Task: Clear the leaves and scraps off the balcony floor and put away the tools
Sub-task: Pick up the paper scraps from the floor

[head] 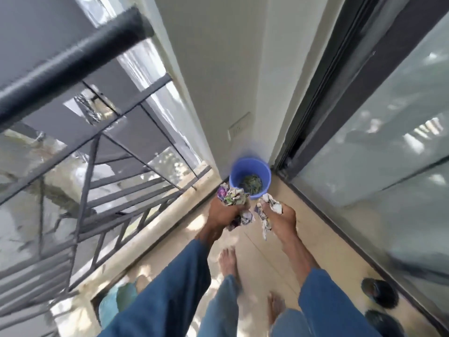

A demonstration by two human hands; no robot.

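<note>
I see left hand and right hand each clenching crumpled paper; bucket just beyond fingertips.

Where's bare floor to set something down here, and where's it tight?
Bare tile runs along the sliding door between the blue bucket and the dark slippers, and mid-floor ahead of the feet. Tight: the bucket's corner, the slippers, a blurred teal item by the railing curb. Left hand and right hand each grip crumpled paper.
</note>
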